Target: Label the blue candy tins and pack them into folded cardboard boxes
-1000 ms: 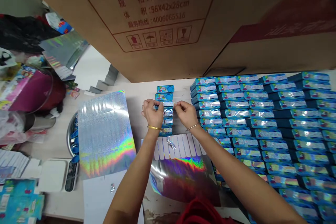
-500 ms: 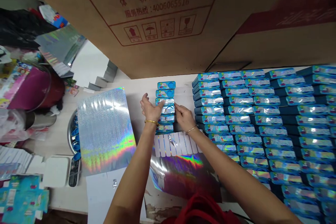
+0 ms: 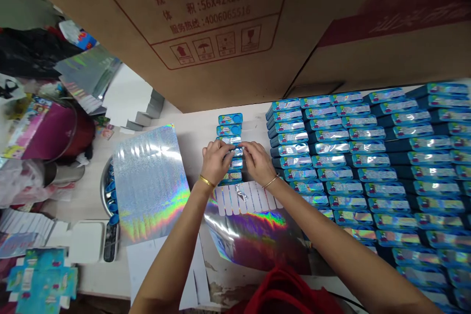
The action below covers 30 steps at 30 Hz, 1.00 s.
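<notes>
A short column of small blue boxes (image 3: 230,118) lies on the table in front of me, the nearer ones covered with holographic stickers. My left hand (image 3: 214,161) and my right hand (image 3: 256,161) meet over a box in the middle of this column, fingertips curled down on its top from both sides. Just below my wrists lies a holographic sticker sheet (image 3: 253,235) whose upper edge shows white strips of bare backing.
Many rows of finished blue boxes (image 3: 368,157) fill the right side. A large holographic sheet (image 3: 150,181) lies on the left over a metal bowl (image 3: 105,191). Big cardboard cartons (image 3: 221,34) stand behind. A white tray (image 3: 86,240), flat blue cartons (image 3: 40,279) and clutter are at far left.
A second ago both hands held a thin sticker strip stretched above the column. They lowered it onto a box, and now both hands have closed in together on that box.
</notes>
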Motion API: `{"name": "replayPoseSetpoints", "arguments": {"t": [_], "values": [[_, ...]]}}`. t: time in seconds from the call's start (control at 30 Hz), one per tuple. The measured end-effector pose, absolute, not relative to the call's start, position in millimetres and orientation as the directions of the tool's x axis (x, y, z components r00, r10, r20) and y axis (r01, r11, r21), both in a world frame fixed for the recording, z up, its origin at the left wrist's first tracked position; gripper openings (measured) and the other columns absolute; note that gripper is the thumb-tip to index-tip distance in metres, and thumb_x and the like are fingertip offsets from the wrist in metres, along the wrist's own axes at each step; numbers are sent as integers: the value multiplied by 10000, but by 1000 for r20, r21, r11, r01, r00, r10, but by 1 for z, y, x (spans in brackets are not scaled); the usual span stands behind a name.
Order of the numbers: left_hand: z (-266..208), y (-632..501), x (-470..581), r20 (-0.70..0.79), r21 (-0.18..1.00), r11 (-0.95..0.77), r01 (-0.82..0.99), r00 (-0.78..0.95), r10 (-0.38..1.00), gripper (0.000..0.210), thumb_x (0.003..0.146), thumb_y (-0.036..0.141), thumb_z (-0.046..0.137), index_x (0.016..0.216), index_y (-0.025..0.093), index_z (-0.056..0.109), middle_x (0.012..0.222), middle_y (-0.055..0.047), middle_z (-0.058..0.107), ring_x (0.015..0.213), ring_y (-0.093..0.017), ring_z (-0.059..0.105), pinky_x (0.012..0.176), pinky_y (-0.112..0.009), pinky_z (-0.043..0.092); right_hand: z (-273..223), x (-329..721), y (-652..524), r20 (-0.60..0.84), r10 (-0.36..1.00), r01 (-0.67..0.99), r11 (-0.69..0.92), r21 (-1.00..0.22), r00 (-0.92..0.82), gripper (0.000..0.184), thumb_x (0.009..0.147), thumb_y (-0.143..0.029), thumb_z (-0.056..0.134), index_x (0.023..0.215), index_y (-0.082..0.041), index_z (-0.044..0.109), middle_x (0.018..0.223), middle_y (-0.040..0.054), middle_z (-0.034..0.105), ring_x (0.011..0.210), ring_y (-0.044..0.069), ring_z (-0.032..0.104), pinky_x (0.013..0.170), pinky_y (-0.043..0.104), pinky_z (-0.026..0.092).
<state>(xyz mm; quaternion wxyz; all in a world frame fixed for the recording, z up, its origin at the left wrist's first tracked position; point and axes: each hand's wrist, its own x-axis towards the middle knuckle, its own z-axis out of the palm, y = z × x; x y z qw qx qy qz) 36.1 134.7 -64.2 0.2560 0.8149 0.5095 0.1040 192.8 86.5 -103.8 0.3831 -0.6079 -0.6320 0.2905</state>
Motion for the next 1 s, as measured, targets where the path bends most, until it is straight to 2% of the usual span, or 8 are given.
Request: {"name": "replayPoseSetpoints", "arguments": {"t": [0.13, 0.3, 0.43, 0.6, 0.73, 0.83, 1.0], "values": [[-68, 147, 46, -175, 463, -378, 801, 501, 848, 181, 900, 320, 508, 917, 232, 665, 954, -48, 584, 960, -220, 490, 784, -352, 308, -105, 200, 94, 83, 992, 535, 122, -836, -96, 282, 851, -226, 496, 1126, -196, 550, 919, 71, 578, 895, 237, 526, 832, 376, 438], [-68, 152, 55, -258, 425, -336, 841, 469, 845, 101, 862, 270, 544, 844, 200, 615, 965, -57, 570, 977, -238, 482, 768, -355, 303, -101, 206, 101, 28, 985, 522, 115, -845, -172, 321, 798, -223, 546, 1118, -200, 532, 871, 48, 557, 859, 227, 520, 819, 368, 440], [-64, 150, 56, -281, 416, -358, 836, 492, 824, 112, 881, 240, 493, 839, 191, 584, 971, -66, 561, 980, -245, 472, 770, -360, 303, -96, 206, 102, -2, 985, 543, 93, -835, -172, 359, 743, -178, 563, 1100, -190, 532, 913, 59, 572, 872, 229, 525, 816, 364, 442], [-56, 142, 58, -260, 423, -423, 801, 555, 790, 138, 912, 235, 430, 881, 181, 553, 988, -77, 563, 959, -231, 482, 808, -366, 312, -93, 202, 101, -26, 989, 570, 64, -819, -148, 331, 739, -144, 534, 1067, -183, 551, 996, 87, 606, 933, 239, 540, 860, 371, 440], [-50, 138, 66, -283, 381, -423, 822, 539, 793, 128, 902, 199, 420, 892, 169, 544, 985, -94, 596, 956, -243, 518, 838, -395, 308, -93, 200, 102, -55, 989, 574, 33, -818, -135, 344, 737, -140, 525, 1077, -177, 560, 1041, 97, 624, 951, 245, 553, 882, 385, 439], [-46, 138, 70, -339, 436, -332, 836, 495, 800, 100, 883, 193, 448, 858, 171, 542, 907, -70, 627, 898, -234, 555, 842, -401, 318, -92, 200, 104, -58, 988, 568, 32, -822, -140, 321, 745, -144, 518, 1059, -187, 571, 1066, 94, 623, 986, 245, 548, 894, 384, 432], [-38, 141, 69, -362, 673, -136, 727, 484, 797, 86, 853, 209, 473, 779, 188, 513, 767, -6, 610, 748, -168, 556, 777, -332, 380, -91, 203, 106, -62, 988, 569, 31, -822, -143, 336, 740, -162, 557, 1074, -190, 584, 1002, 74, 591, 977, 233, 537, 879, 357, 431]]}}
